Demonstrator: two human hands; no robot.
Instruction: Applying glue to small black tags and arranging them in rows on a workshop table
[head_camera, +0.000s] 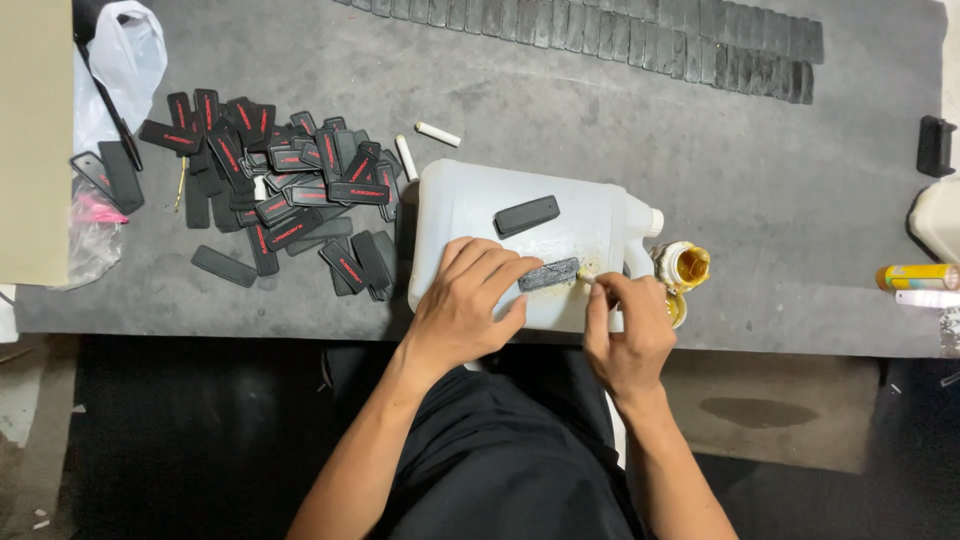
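A grey work table (780, 200) fills most of the view, with a white plastic jerrycan (470, 200) lying flat on its side near the front edge as a makeshift work surface. To its left sprawls a pile of black plastic tags with red lettering (285, 185); along the far edge runs a neat row of dark tags (640, 35). A clear plastic bag (125, 50) sits at the far left, a yellow tube (915, 276) at the right edge, and a small open pot of yellow glue (685, 266) stands just beside the jerrycan's cap.

On the jerrycan lies one plain black tag (526, 215), apart from the piece being worked. That piece, a small dark tag (548, 274), rests near the can's front edge, pinned under the fingers of the left hand (465, 305), which presses down on it. The right hand (625, 335) is pinched closed around a thin stick or brush (585, 275) whose tip touches the tag's right end.

The tag looks light, stiff and small, likely to skid on the smooth can, and probably sticky where it is coated, so holding it by the edges or the uncoated end seems safest. The glue pot stands close to the right wrist and could be knocked; two white sticks (420, 145) lie behind the can, out of the way
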